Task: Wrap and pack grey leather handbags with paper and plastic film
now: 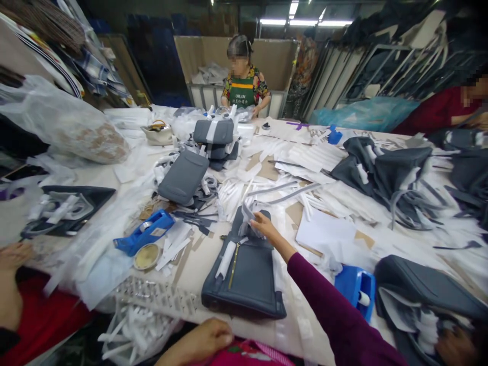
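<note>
A dark blue-grey bag (pixel 249 277) lies flat on the table in front of me, with a gold zipper (pixel 234 264) on its face and a white-wrapped piece (pixel 226 259) beside the zipper. At the bag's top end my right hand (pixel 262 224), in a purple sleeve, pinches a grey strap (pixel 248 209) that curves upward. Some clear plastic wrap sits under those fingers. My left hand (pixel 209 336) is down at the table's front edge, below the bag and apart from it. Its fingers are curled in, and nothing shows in them.
Left of the bag are a blue tape dispenser (pixel 147 233), a round tin (pixel 147 256) and dark straps. Stacked grey bags (pixel 183 175) stand behind. Another blue dispenser (pixel 354 290) and bags (pixel 430 290) are to the right. A co-worker (pixel 244 81) stands opposite; others work at both sides.
</note>
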Tool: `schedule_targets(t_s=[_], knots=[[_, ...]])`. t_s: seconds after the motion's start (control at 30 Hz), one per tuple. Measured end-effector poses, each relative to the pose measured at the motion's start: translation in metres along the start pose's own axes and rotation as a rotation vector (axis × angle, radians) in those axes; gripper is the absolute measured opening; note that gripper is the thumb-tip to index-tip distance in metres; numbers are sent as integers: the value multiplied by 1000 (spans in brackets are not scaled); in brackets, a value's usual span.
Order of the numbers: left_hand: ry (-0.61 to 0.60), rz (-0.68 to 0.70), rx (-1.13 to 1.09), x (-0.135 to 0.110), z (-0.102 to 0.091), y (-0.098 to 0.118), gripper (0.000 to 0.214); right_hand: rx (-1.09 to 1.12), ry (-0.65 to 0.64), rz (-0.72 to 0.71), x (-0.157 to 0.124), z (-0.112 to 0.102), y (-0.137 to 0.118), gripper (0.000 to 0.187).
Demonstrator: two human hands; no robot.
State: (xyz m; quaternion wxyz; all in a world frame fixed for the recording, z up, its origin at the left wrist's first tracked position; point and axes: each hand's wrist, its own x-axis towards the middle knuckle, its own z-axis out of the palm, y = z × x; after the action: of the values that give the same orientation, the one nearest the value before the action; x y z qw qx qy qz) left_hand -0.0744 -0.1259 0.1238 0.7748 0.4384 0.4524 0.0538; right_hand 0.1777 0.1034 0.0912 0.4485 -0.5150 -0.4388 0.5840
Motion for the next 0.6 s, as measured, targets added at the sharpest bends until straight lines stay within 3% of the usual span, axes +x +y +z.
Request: schedule_targets(t_s=[0.07, 0.13, 0.2, 0.27, 0.33, 0.43, 0.6], knots=[[29, 40, -25, -6, -21, 42, 31, 9, 12, -13, -5, -10, -2, 43], [202, 183, -52, 9, -48, 84, 34, 16, 18, -17, -9, -14, -4, 46], [423, 342, -93, 43, -77, 120, 34, 22, 7, -11, -13, -12, -6, 47], [560, 364, -205, 86, -101, 148, 32, 29, -27, -5, -14, -5, -10, 45], [565, 351, -235, 130, -116, 169, 28, 28, -73, -2, -12, 3, -17, 41], [470, 321, -237, 178, -122, 194, 19, 8, -134, 8, -2, 7, -32, 33], [252, 338, -254, 211, -120, 231, 12, 73, -135, -4, 21, -12, -64, 34]])
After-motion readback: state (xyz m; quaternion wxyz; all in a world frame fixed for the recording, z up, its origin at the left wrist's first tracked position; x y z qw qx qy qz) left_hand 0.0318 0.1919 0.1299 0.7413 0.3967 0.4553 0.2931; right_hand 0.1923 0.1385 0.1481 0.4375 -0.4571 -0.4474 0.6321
